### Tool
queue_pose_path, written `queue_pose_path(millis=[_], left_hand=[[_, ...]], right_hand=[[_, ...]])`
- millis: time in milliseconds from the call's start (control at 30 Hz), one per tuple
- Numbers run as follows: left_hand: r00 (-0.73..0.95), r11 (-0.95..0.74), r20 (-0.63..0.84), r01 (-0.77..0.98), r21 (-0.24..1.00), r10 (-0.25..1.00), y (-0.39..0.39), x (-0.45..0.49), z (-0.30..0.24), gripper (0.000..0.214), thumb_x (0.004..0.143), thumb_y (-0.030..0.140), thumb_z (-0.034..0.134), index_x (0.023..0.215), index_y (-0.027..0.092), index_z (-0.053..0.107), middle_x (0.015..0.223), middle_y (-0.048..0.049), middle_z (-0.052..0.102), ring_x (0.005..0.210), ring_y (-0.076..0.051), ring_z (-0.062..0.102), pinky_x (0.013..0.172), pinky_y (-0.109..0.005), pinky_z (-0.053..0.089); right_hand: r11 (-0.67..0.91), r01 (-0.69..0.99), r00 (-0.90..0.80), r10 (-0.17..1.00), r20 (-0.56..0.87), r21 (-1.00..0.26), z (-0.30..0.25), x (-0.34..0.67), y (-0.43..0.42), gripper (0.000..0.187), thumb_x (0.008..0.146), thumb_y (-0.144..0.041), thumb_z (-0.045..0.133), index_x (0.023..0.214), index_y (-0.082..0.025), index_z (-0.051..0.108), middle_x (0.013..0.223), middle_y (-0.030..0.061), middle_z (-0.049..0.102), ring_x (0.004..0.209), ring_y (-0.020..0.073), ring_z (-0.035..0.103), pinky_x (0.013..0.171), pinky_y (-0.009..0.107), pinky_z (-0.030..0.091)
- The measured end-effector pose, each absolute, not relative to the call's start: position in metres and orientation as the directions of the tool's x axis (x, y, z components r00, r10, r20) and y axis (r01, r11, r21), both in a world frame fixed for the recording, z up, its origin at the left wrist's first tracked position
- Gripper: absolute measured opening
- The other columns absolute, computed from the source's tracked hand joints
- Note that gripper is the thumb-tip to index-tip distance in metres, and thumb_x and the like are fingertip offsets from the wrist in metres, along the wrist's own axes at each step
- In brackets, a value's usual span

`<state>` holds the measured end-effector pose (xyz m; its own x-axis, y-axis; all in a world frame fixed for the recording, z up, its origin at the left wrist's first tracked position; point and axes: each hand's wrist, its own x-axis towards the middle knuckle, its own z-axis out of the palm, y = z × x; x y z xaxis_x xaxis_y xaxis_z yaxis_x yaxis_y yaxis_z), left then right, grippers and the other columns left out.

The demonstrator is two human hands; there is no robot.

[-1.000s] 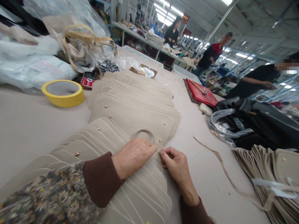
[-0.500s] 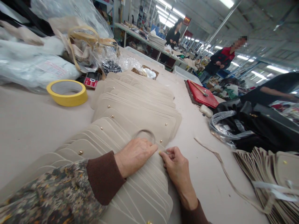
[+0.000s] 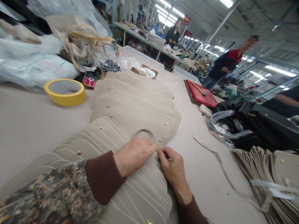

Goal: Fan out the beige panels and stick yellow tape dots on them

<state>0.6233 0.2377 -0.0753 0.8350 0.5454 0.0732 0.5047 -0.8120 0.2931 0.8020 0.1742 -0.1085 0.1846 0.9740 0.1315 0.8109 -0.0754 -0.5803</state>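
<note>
A long fanned row of beige leather panels (image 3: 130, 109) with small gold studs lies along the table. My left hand (image 3: 134, 155) rests flat on the near panels, fingers together, pressing them down beside a clear ring (image 3: 144, 135). My right hand (image 3: 172, 169) is right next to it, fingers curled in a pinch at the edge of a panel; what the fingertips hold is too small to make out.
A yellow tape roll (image 3: 64, 91) sits at the left, with plastic bags (image 3: 35, 67) behind it. A red board (image 3: 202, 95), black bags (image 3: 257, 124) and another stack of beige panels (image 3: 268, 177) lie at the right. A loose strap (image 3: 224, 172) crosses the table. Other people stand at the back.
My right hand's pinch has closed in against my left fingertips, hiding the small gold stud seen before. The left hand stays put. The person in red has walked right.
</note>
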Motion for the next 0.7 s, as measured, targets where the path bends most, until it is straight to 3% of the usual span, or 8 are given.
queue_pose_path(millis=[267, 400, 533, 600, 700], left_hand=[[0.763, -0.835, 0.360, 0.423, 0.351, 0.537, 0.241, 0.619, -0.075, 0.014, 0.095, 0.011, 0.042, 0.092, 0.017, 0.054, 0.078, -0.0001, 0.058, 0.069, -0.016, 0.056, 0.062, -0.027, 0.044], [0.770, -0.857, 0.414, 0.323, 0.402, 0.485, 0.241, 0.619, -0.082, 0.018, 0.097, 0.013, 0.039, 0.104, 0.017, 0.055, 0.078, 0.0000, 0.062, 0.072, -0.014, 0.061, 0.065, -0.024, 0.048], [0.748, -0.872, 0.468, 0.313, 0.375, 0.470, 0.240, 0.619, -0.094, 0.035, 0.100, 0.019, 0.039, 0.135, 0.016, 0.038, 0.088, -0.0034, 0.069, 0.079, -0.015, 0.067, 0.069, -0.025, 0.053], [0.744, -0.871, 0.464, 0.346, 0.350, 0.481, 0.240, 0.620, -0.097, 0.040, 0.100, 0.022, 0.041, 0.138, 0.015, 0.032, 0.090, -0.0050, 0.070, 0.078, -0.017, 0.069, 0.067, -0.026, 0.054], [0.759, -0.858, 0.413, 0.383, 0.343, 0.504, 0.239, 0.621, -0.096, 0.036, 0.100, 0.025, 0.043, 0.133, 0.015, 0.036, 0.090, -0.0059, 0.071, 0.075, -0.018, 0.070, 0.063, -0.026, 0.053]], right_hand=[[-0.198, 0.812, 0.157, 0.980, -0.121, -0.549, -0.093, 0.802, 0.172, 0.016, 0.074, -0.018, 0.056, 0.059, -0.019, 0.062, 0.055, -0.0025, 0.061, 0.053, 0.0124, 0.055, 0.054, 0.023, 0.035], [-0.244, 0.781, 0.196, 0.970, -0.146, -0.575, -0.092, 0.801, 0.173, 0.007, 0.074, -0.018, 0.058, 0.069, -0.020, 0.063, 0.054, -0.0041, 0.060, 0.053, 0.0131, 0.055, 0.054, 0.024, 0.035], [-0.153, 0.647, 0.205, 0.978, -0.022, -0.747, -0.097, 0.805, 0.170, 0.009, 0.079, -0.027, 0.062, 0.075, -0.018, 0.063, 0.061, -0.0019, 0.063, 0.055, 0.0134, 0.056, 0.055, 0.024, 0.041], [-0.015, 0.585, 0.201, 0.971, 0.128, -0.811, -0.098, 0.806, 0.167, 0.012, 0.084, -0.029, 0.061, 0.082, -0.018, 0.065, 0.070, 0.0007, 0.067, 0.062, 0.0142, 0.059, 0.059, 0.025, 0.046], [0.219, 0.610, 0.120, 0.924, 0.362, -0.761, -0.097, 0.805, 0.165, 0.015, 0.086, -0.024, 0.060, 0.099, -0.019, 0.066, 0.085, 0.0037, 0.070, 0.074, 0.0155, 0.063, 0.069, 0.027, 0.050]])
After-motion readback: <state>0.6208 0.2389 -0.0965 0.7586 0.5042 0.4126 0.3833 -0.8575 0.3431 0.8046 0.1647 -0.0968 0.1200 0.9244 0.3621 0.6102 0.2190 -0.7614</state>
